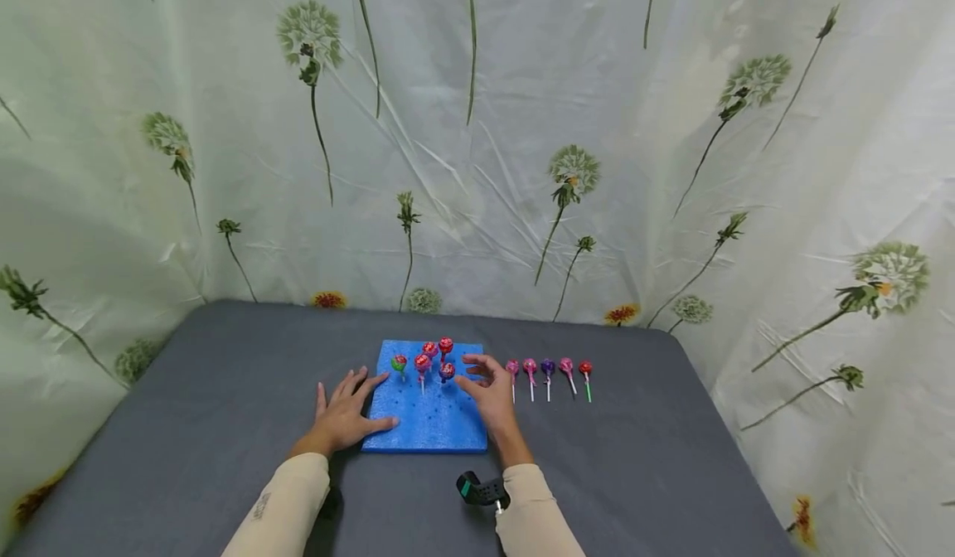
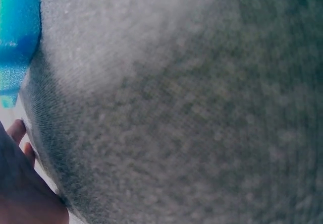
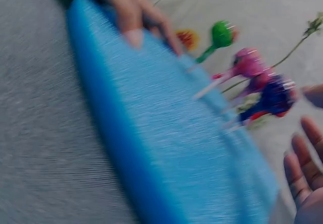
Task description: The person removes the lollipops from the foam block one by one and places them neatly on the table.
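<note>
A blue foam board with small holes lies on the table, several wrapped lollipops standing in its far half. My left hand rests with spread fingers at the board's left edge; the left wrist view shows part of that hand beside the board. Over the board's right side is my right hand, its thumb close to a dark blue lollipop. In the right wrist view, the fingers are apart from this lollipop. A green lollipop and a pink one stand farther left.
Right of the board, several lollipops lie in a row on the grey table, among them a purple one and a red one with a green stick. A black strap device is at my right wrist. Behind hangs a dandelion-print curtain.
</note>
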`<state>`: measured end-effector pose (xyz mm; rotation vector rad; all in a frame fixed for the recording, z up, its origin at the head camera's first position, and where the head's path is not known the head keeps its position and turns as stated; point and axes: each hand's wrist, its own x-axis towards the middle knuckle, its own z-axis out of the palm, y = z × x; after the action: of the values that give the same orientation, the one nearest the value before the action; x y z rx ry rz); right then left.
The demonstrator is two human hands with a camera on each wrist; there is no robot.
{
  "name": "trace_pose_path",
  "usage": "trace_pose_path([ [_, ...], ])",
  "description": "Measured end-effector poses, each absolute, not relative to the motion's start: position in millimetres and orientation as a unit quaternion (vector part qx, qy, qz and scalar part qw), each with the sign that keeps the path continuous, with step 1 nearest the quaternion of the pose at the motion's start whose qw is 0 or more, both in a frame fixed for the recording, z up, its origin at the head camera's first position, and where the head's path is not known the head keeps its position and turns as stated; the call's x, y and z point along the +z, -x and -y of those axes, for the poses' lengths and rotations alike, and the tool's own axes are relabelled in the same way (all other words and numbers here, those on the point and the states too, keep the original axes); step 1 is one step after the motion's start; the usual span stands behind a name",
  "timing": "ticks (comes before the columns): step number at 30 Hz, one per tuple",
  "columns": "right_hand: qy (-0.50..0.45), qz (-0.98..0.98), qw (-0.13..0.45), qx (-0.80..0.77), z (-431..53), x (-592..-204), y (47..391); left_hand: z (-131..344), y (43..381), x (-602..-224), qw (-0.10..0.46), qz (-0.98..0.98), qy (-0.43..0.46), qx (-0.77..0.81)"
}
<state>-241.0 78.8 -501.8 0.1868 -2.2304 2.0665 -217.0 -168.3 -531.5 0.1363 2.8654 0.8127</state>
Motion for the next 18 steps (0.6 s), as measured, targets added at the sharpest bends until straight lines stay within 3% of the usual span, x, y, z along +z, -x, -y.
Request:
trace_pose_path([
  [18,-0.086,0.722,0.036,0.686,-57.5,-499.4,231.5,171.1,218.5,-529.5,0.104,-0.961,-0.034,0.255],
])
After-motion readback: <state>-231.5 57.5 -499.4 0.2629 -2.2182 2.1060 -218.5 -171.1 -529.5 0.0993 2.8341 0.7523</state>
